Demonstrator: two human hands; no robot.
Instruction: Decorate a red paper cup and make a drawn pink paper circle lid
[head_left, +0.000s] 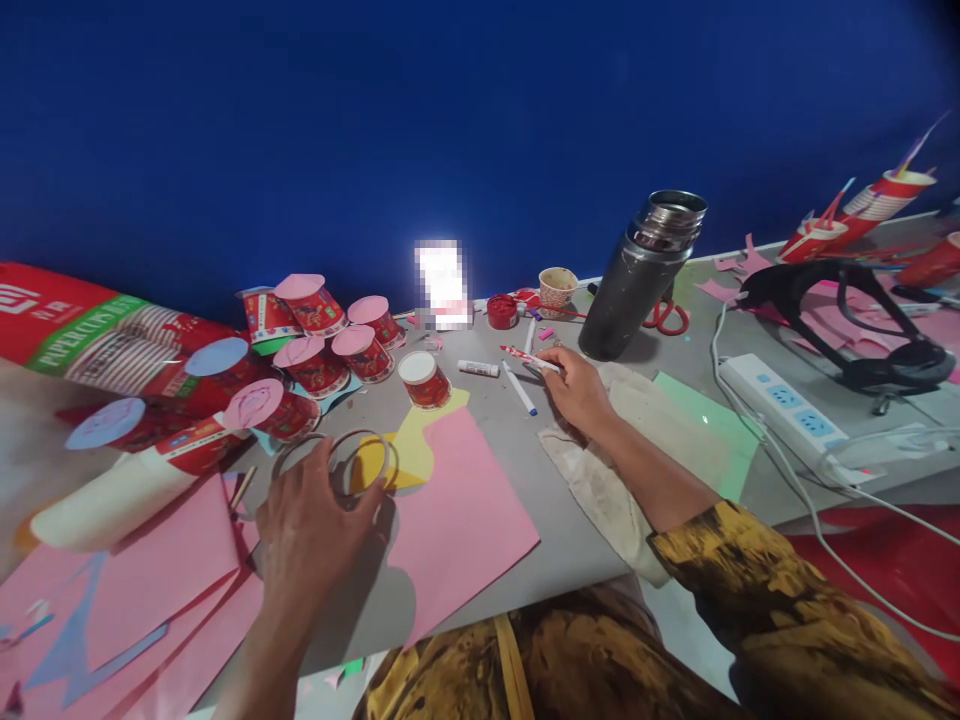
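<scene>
My left hand (319, 515) is closed around a wide, hollow ring (388, 458) that looks like a roll of tape, held above the table's left half. Beneath it are pieces of yellow paper (412, 450) and a pink sheet (465, 510) with a curved cut edge. My right hand (576, 390) pinches a red-and-white marker (525, 357), its tip pointing left. Close by lie a blue-ended white marker (519, 388) and a short white tube (478, 369). A red paper cup (424, 380) stands upside down between my hands.
Several paper-topped red cups (304, 300) cluster at the left, near a long sleeve of cups (97, 330). A dark steel flask (637, 275), red-handled scissors (667, 318), a cloth (600, 470), a power strip (784, 400) and a black strapped headset (847, 320) occupy the right.
</scene>
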